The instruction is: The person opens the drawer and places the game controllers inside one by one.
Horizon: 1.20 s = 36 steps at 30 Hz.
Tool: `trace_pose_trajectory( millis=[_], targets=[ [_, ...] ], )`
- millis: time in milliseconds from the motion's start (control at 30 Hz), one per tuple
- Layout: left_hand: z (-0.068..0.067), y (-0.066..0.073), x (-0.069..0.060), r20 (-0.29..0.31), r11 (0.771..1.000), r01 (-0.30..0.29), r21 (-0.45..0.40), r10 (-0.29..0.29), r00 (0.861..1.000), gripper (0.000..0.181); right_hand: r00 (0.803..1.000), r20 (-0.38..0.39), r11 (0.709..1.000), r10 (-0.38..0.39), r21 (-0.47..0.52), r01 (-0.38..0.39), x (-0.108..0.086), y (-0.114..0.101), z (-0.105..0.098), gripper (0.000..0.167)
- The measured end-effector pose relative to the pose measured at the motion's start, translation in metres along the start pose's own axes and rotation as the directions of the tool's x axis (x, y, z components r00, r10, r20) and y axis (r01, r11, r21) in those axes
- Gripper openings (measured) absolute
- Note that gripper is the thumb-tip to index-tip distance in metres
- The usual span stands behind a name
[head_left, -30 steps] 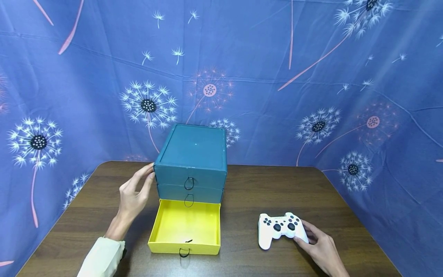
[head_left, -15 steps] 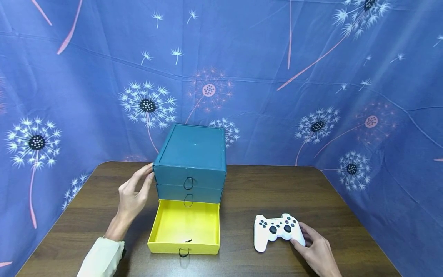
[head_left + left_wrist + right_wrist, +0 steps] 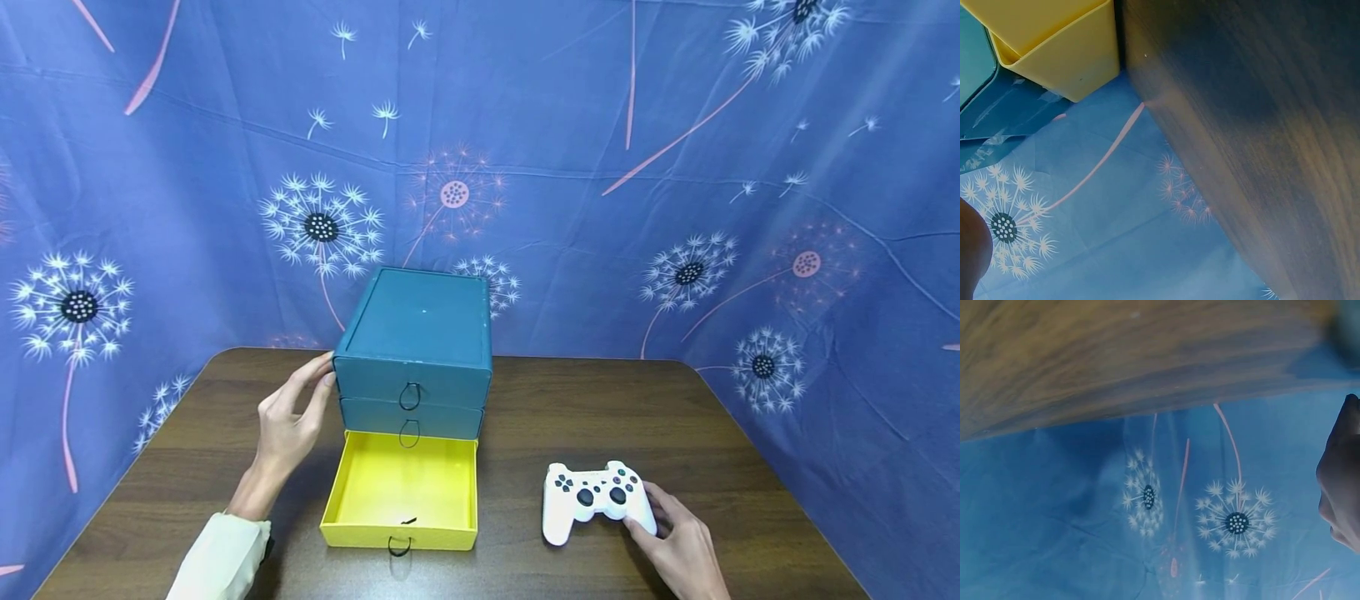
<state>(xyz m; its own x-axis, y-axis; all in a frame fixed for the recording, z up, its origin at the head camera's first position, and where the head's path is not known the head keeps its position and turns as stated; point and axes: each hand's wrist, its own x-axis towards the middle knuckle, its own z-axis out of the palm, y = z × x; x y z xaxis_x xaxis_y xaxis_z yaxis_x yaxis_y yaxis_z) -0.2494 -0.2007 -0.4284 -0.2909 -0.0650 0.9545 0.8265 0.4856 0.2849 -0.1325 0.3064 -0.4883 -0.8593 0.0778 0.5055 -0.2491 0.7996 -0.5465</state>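
Observation:
My right hand (image 3: 681, 550) pinches the right grip of a white game controller (image 3: 597, 502) with dark thumbsticks, near the right of the table. At the left front corner of a teal drawer box (image 3: 416, 321), the extended fingertips and thumb of my left hand (image 3: 288, 425) touch its side. Below the teal drawer fronts, a yellow drawer (image 3: 401, 537) is pulled out, its inside bare apart from a small dark cord end. In the left wrist view part of the yellow drawer (image 3: 1079, 62) shows. Only a sliver of the right hand (image 3: 1342, 472) appears in the right wrist view.
The dark wooden table (image 3: 600, 408) carries the drawer box left of centre. A blue cloth (image 3: 570, 250) with dandelion prints hangs behind and along both sides. Black loop pulls (image 3: 409, 397) stick out from the drawer fronts.
My right hand has shifted left with the controller, bringing it closer to the yellow drawer. The left hand and the drawer box have stayed in place.

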Motion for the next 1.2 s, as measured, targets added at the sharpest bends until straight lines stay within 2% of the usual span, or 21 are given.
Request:
trace_pose_trajectory(
  millis=[333, 600, 967, 1200],
  targets=[
    [0.000, -0.001, 0.000, 0.002, 1.000, 0.005, 0.004, -0.005, 1.000, 0.032, 0.998, -0.037, 0.996, 0.048, 0.074, -0.045, 0.001, -0.018, 0.002, 0.055],
    [0.000, -0.001, 0.000, 0.007, 1.000, 0.007, 0.011, -0.007, 1.000, 0.034, 0.997, -0.056, 0.990, 0.053, 0.135, -0.045, 0.000, -0.035, 0.004, 0.055],
    [0.001, 0.002, 0.002, 0.000, 1.000, 0.002, 0.018, -0.002, 1.000, 0.026, 0.996, -0.069, 0.980, 0.055, 0.195, -0.040, -0.001, -0.056, 0.009, 0.056],
    [0.002, 0.005, 0.004, 0.002, 1.000, 0.003, 0.007, -0.003, 1.000, 0.027, 0.995, -0.063, 0.976, 0.074, 0.210, -0.059, 0.000, -0.070, 0.012, 0.057]
  ],
)
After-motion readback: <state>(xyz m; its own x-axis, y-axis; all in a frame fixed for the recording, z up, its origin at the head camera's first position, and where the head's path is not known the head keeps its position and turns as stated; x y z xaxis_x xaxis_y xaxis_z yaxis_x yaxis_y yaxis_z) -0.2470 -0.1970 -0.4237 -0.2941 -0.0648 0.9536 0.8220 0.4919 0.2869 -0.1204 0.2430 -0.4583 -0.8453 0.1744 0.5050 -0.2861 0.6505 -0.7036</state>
